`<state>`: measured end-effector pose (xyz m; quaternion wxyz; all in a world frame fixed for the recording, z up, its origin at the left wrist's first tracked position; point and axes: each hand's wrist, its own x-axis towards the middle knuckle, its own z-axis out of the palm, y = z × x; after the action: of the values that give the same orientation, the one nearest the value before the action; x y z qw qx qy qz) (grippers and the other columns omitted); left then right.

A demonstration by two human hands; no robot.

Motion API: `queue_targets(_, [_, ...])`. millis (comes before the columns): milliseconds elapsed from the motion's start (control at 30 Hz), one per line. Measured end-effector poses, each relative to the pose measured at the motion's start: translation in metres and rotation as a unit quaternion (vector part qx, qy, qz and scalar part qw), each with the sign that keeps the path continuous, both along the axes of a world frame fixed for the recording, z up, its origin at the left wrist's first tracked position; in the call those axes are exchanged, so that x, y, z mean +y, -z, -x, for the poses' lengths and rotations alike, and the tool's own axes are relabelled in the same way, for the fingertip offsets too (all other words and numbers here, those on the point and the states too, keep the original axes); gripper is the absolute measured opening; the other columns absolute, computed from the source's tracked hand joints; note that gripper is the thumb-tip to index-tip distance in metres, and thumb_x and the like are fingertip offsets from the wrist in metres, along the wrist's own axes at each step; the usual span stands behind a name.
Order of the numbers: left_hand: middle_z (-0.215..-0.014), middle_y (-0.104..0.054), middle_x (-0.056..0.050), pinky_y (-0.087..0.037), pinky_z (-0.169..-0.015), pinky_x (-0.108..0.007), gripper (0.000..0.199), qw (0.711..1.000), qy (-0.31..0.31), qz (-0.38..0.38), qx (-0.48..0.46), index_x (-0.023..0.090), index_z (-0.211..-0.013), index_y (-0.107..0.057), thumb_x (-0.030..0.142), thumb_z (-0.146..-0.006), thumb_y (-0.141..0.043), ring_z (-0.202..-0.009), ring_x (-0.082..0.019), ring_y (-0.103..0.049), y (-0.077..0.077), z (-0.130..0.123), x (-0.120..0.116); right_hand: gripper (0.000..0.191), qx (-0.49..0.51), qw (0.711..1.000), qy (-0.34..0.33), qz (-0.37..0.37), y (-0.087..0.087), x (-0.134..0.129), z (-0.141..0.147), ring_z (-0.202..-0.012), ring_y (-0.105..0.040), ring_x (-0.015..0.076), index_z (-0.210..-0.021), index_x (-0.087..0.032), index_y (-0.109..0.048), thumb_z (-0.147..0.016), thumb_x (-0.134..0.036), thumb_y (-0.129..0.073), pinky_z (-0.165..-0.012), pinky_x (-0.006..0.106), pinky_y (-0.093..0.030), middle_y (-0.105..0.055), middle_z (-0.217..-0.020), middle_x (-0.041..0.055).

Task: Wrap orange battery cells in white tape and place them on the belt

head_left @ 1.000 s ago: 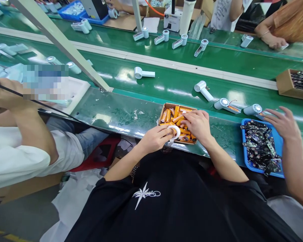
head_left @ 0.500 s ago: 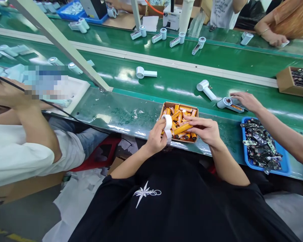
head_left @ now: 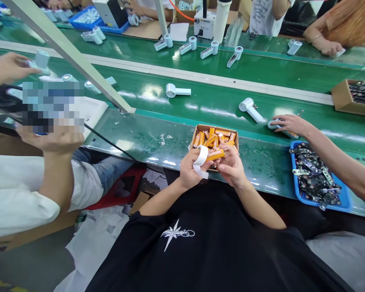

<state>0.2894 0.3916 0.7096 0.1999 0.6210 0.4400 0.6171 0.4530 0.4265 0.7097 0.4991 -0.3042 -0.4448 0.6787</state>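
My left hand [head_left: 188,167] is closed around a roll of white tape [head_left: 203,154], with a loose end hanging below it. My right hand [head_left: 233,169] grips an orange cylindrical battery [head_left: 216,155], held close beside the tape and my left fingers. Right behind both hands, a small cardboard box [head_left: 193,138] on the bench edge holds several more orange batteries [head_left: 212,132], some with pinkish-white ends. My hands hide the front part of that box.
A co-worker's hand [head_left: 287,123] at right covers a pale-blue device. Before it is a blue tray [head_left: 346,198] of circuit parts. Pale-blue housings [head_left: 182,91] lie along the green conveyor [head_left: 152,106]. A co-worker at left handles things near a slanted metal post [head_left: 76,61].
My right hand has drawn the orange battery left and nearer to me, toward the tape. The co-worker at left has raised one hand with a pale-blue housing.
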Motion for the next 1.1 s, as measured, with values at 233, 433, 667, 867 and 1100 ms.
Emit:
queue_targets(233, [-0.119,-0.074,-0.014,-0.063,-0.100,-0.042,0.021,0.962,0.096,-0.147,0.211,0.019,-0.116,-0.061,0.027,-0.098,-0.069,-0.125,-0.028,-0.071,-0.016,0.023,0.004,0.038,0.006,0.998,0.061,-0.031,-0.022,0.012,-0.017,-0.109,-0.073,0.0247,-0.101,-0.028,-0.076,-0.075,-0.049,-0.094,-0.101,0.042,-0.061,-0.075,-0.112,0.0037])
queue_targets(433, [-0.115,-0.076,-0.008,-0.059,-0.071,-0.031,0.020,0.820,0.174,-0.164,0.520,0.016,-0.117,-0.067,0.010,-0.102,-0.056,-0.087,-0.018,-0.072,-0.034,0.051,0.004,0.046,-0.106,0.989,0.024,-0.096,-0.049,0.028,-0.064,-0.098,-0.079,0.0287,-0.114,-0.028,-0.078,-0.072,-0.034,-0.098,-0.089,0.045,-0.067,-0.082,-0.099,0.0035])
queue_targets(667, [-0.126,-0.071,-0.009,-0.055,-0.071,-0.031,0.027,0.747,0.231,-0.123,0.611,0.017,-0.124,-0.068,0.014,-0.107,-0.047,-0.099,-0.019,-0.068,-0.051,0.050,-0.008,0.056,-0.291,0.939,-0.162,-0.084,-0.065,0.029,-0.063,-0.100,-0.077,0.0263,-0.132,-0.020,-0.075,-0.085,-0.050,-0.085,-0.089,0.038,-0.064,-0.081,-0.111,0.0077])
queue_targets(867, [-0.102,-0.071,-0.008,-0.048,-0.061,-0.036,0.025,0.707,0.252,-0.136,0.647,0.016,-0.109,-0.071,0.014,-0.106,-0.047,-0.079,-0.019,-0.064,-0.052,0.041,-0.008,0.041,-0.466,0.812,-0.266,-0.229,-0.082,0.034,-0.054,-0.074,-0.072,0.0188,-0.132,-0.020,-0.077,-0.095,-0.036,-0.070,-0.076,0.029,-0.056,-0.082,-0.092,0.0035])
queue_targets(1100, [-0.094,-0.070,-0.008,-0.040,-0.052,-0.036,0.028,0.714,0.176,-0.142,0.663,0.013,-0.118,-0.071,0.012,-0.103,-0.047,-0.066,-0.017,-0.063,-0.062,0.036,-0.005,0.036,-0.327,0.917,-0.198,-0.118,-0.062,0.037,-0.042,-0.080,-0.074,0.0210,-0.112,-0.022,-0.081,-0.082,-0.042,-0.085,-0.076,0.032,-0.060,-0.081,-0.091,0.0027])
